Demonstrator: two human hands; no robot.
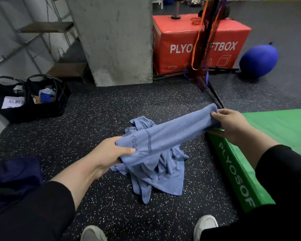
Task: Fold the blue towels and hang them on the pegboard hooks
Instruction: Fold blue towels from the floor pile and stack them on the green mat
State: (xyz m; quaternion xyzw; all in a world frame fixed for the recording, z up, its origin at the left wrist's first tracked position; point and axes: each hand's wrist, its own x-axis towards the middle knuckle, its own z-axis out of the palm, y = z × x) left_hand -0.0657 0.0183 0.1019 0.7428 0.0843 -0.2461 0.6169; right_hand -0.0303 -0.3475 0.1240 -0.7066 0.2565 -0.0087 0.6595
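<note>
A folded blue towel (170,133) stretches as a long band in the air between my two hands. My left hand (109,152) grips its near end, thumb on top by the printed lettering. My right hand (231,124) pinches its far end, above the edge of the green box. Under the held towel, a loose heap of blue towels (156,176) lies crumpled on the speckled floor. No pegboard or hooks are in view.
A green plyo soft box (271,136) lies at the right, a red one (198,42) stands behind with straps hanging before it. A concrete pillar (115,39) rises at centre back. Two black bags (31,98) sit at the left, a blue ball (258,60) at far right.
</note>
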